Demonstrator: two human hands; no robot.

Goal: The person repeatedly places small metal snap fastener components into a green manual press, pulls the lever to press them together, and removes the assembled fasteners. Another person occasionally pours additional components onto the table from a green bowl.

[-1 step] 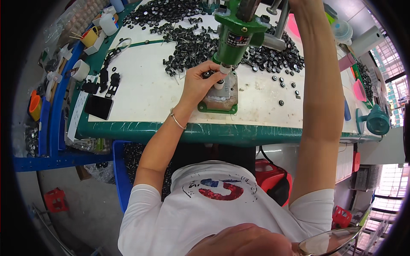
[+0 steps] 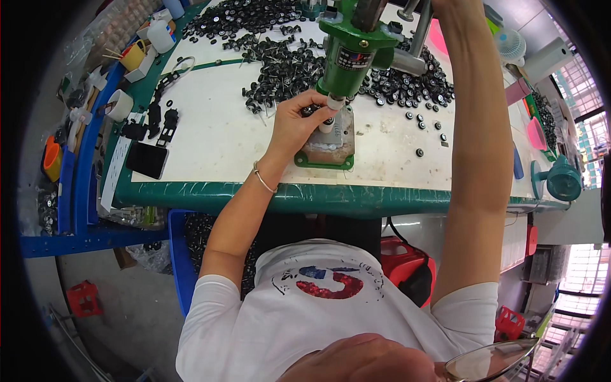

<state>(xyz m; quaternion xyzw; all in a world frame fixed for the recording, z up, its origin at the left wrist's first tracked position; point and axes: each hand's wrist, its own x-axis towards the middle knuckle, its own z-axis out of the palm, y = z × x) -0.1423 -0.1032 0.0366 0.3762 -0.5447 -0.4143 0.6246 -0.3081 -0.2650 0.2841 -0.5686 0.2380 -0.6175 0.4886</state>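
Observation:
A green hand press [image 2: 344,67] stands on the table, its ram above a metal base plate [image 2: 340,137]. My left hand [image 2: 296,124] is closed at the press, thumb and fingers pinching a small black wheel [image 2: 310,111]. The fingertips touch the area beside the white tip [image 2: 335,103] of the ram, and a small white post [image 2: 326,126] stands just below them on the base. My right arm stretches up past the press's metal lever [image 2: 420,32]. Only part of my right hand [image 2: 449,6] shows at the upper edge; its fingers are cut off.
Loose black wheels [image 2: 414,83] lie right of the press; black wheels with metal pins [image 2: 280,70] are heaped to the left. A dark flat tablet-like thing [image 2: 147,159] lies left, near the green table edge [image 2: 286,197]. A blue bin [image 2: 181,254] and a red case [image 2: 407,267] sit below.

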